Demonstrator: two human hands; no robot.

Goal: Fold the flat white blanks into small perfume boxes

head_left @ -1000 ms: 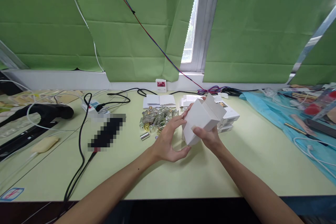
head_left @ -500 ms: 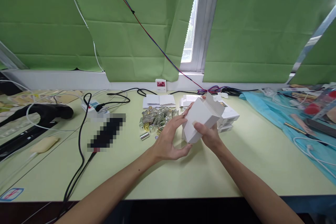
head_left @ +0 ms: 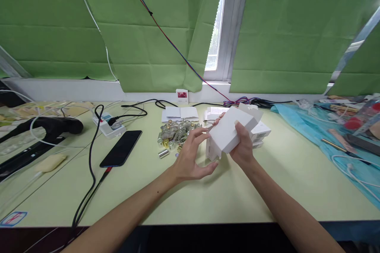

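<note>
My right hand (head_left: 243,146) grips a small white cardboard box (head_left: 231,128), tilted above the table, with its thumb on the near face. Flaps stand out at the box's upper right end and at its lower left end. My left hand (head_left: 191,158) is just left of the box, thumb and fingers spread in a C shape. Whether its fingertips touch the box I cannot tell. Partly hidden below the held box is another white box (head_left: 211,151). Left of that lies a pile of small metallic and clear pieces (head_left: 178,132), with a silver cylinder (head_left: 163,153) in front.
More white boxes (head_left: 261,131) are stacked behind my right hand. Folded white papers (head_left: 181,114) lie at the back. A phone (head_left: 121,149) with a cable, a power strip (head_left: 108,126) and a black strap-like device (head_left: 44,130) are to the left; blue sheeting (head_left: 308,134) covers the right side.
The white box has turned and shifted slightly right and up in my right hand, and a flap now shows at its lower left end. My left hand has barely moved.
</note>
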